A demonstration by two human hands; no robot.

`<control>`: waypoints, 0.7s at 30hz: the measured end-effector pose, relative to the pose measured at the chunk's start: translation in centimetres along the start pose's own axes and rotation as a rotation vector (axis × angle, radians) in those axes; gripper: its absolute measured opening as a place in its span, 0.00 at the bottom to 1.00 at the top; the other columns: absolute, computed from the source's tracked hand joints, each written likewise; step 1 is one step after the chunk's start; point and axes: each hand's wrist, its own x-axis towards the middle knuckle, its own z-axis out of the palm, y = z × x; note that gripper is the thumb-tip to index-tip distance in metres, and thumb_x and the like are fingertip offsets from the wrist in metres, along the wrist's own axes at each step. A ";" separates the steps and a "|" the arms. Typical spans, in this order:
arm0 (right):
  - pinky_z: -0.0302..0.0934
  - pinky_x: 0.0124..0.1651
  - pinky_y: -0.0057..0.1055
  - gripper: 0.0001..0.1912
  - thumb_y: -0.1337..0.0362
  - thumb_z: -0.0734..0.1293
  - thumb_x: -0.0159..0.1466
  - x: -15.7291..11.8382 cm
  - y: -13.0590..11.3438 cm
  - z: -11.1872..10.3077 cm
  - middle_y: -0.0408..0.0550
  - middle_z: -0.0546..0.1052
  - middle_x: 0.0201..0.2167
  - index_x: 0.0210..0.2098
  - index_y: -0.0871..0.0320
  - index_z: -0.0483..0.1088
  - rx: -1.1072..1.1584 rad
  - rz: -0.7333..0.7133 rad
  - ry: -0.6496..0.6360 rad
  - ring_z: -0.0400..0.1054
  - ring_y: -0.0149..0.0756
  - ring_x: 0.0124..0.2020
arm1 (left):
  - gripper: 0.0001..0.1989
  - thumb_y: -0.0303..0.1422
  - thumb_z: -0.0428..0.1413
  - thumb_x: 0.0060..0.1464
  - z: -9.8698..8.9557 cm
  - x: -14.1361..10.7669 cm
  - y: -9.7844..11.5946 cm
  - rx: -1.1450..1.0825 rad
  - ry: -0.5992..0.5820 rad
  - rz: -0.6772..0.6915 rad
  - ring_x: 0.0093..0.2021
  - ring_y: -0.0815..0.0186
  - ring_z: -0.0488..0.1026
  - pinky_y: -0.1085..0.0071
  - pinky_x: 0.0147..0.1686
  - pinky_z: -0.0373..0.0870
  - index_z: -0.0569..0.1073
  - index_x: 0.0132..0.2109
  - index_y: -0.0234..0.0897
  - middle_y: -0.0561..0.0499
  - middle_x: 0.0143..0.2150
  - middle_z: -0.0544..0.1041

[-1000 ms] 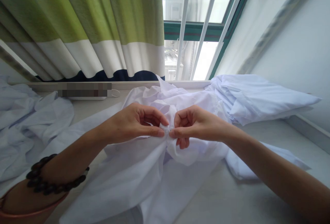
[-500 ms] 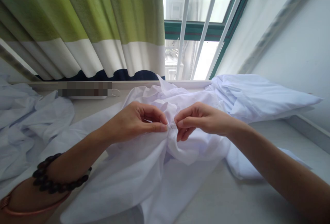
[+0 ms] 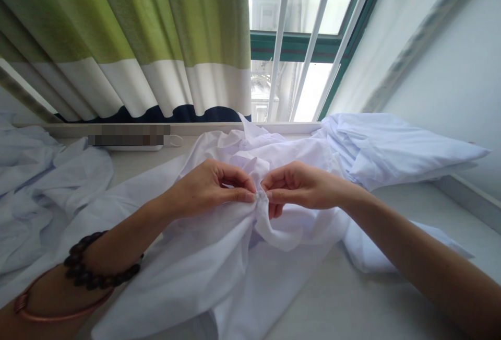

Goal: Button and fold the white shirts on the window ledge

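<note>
A white garment (image 3: 211, 256), thin and crumpled, spreads over the pale surface in front of me; its kind is hard to make out, perhaps a shirt. Thumb and forefinger of my left hand (image 3: 207, 188) pinch its gathered edge from the left. From the right, my right hand (image 3: 299, 188) pinches the same edge, fingers closed and curled. The fingertips of both hands nearly meet there, and a small button or fastening between them is too small to tell. A dark bead bracelet (image 3: 102, 264) and a copper-coloured bangle (image 3: 62, 316) circle my left forearm.
Folded white cloth (image 3: 403, 147) lies at the back right, more crumpled white cloth (image 3: 35, 188) at the left. A blurred white-based object (image 3: 129, 139) with a loop sits along the back edge. Behind are a green-and-white curtain (image 3: 156, 26) and window bars (image 3: 309, 42).
My right hand has shifted slightly left and down, closer to the left fingertips. My left wrist and bracelet have moved a little to the right. Both hands keep their pinch.
</note>
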 end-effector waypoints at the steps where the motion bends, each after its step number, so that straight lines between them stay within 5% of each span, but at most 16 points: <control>1: 0.70 0.40 0.27 0.16 0.53 0.68 0.61 0.0 0.1 0.0 0.46 0.79 0.30 0.37 0.62 0.72 0.000 0.000 -0.001 0.75 0.31 0.34 | 0.04 0.34 0.63 0.50 0.0 0.0 0.0 -0.004 -0.002 0.002 0.33 0.69 0.75 0.80 0.33 0.69 0.80 0.34 0.39 0.56 0.31 0.81; 21: 0.70 0.39 0.28 0.17 0.52 0.70 0.59 0.4 0.3 0.4 0.46 0.78 0.28 0.33 0.62 0.70 -0.008 0.016 0.047 0.74 0.31 0.32 | 0.03 0.31 0.61 0.52 0.7 -0.2 -0.2 -0.057 0.001 0.024 0.34 0.70 0.75 0.78 0.35 0.72 0.78 0.34 0.36 0.54 0.32 0.80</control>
